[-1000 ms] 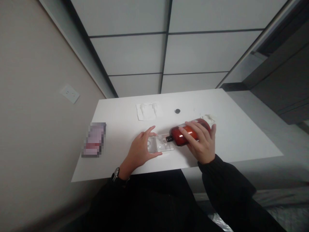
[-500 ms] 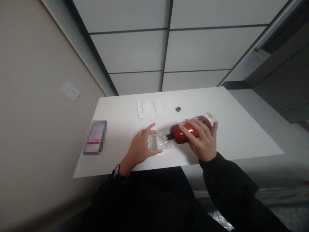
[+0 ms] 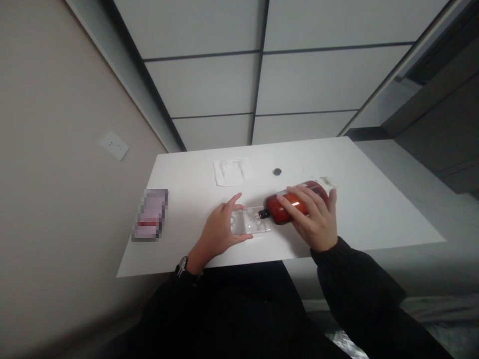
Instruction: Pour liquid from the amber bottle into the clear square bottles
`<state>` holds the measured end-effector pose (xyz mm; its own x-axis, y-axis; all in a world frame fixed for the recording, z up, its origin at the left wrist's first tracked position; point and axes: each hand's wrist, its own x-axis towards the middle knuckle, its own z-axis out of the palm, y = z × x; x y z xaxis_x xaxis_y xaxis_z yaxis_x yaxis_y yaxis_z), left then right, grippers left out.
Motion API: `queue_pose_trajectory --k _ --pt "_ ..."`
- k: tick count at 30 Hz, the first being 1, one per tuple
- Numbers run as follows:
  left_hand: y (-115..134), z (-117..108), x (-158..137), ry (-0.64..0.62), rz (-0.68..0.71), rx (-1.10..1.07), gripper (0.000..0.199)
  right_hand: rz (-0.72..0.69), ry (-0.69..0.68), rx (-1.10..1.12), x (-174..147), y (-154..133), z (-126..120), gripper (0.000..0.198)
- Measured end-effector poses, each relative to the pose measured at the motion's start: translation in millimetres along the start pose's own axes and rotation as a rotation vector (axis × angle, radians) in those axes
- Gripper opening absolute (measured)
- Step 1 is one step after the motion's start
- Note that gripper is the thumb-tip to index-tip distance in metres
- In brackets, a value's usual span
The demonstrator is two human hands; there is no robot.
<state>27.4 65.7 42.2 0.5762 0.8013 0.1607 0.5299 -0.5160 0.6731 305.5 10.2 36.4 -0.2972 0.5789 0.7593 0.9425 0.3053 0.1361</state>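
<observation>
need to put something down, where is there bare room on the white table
Bare: the right end of the white table, past the right hand; and between the pixelated item and the left hand. Crowded: front middle, where both hands hold the clear case and tipped brown bottle.

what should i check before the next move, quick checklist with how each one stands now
1. Right hand gripping the amber bottle around its body: ok.
2. Bottle's black neck above the clear container: ok, it overlaps the right part in this view; the exact gap is unclear.
3. Left hand holding the container, thumb at the near side, a finger at the far side: ok.
4. Liquid leaving the bottle, or its level in the container: cannot tell, too small.
5. Pixelated object well clear of the bottle: ok, at the table's left.
</observation>
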Motion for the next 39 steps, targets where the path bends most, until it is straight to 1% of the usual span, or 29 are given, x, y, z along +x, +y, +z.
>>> queue_pose_trajectory --k 7,18,30,39 --pt "-0.7 0.1 -0.4 0.009 0.005 -0.006 0.116 0.017 -0.002 0.001 -1.8 1.8 3.7 0.094" --pt "0.1 0.0 -0.6 0.008 0.005 0.004 0.116 0.007 -0.007 0.021 1.8 1.3 1.9 0.091" --pt "0.4 -0.6 -0.9 0.001 0.003 -0.004 0.116 0.021 -0.022 0.023 -0.9 2.7 3.2 0.096" --pt "0.8 -0.2 -1.2 -0.006 0.007 0.002 0.117 -0.022 -0.02 -0.001 1.9 2.7 1.5 0.093"
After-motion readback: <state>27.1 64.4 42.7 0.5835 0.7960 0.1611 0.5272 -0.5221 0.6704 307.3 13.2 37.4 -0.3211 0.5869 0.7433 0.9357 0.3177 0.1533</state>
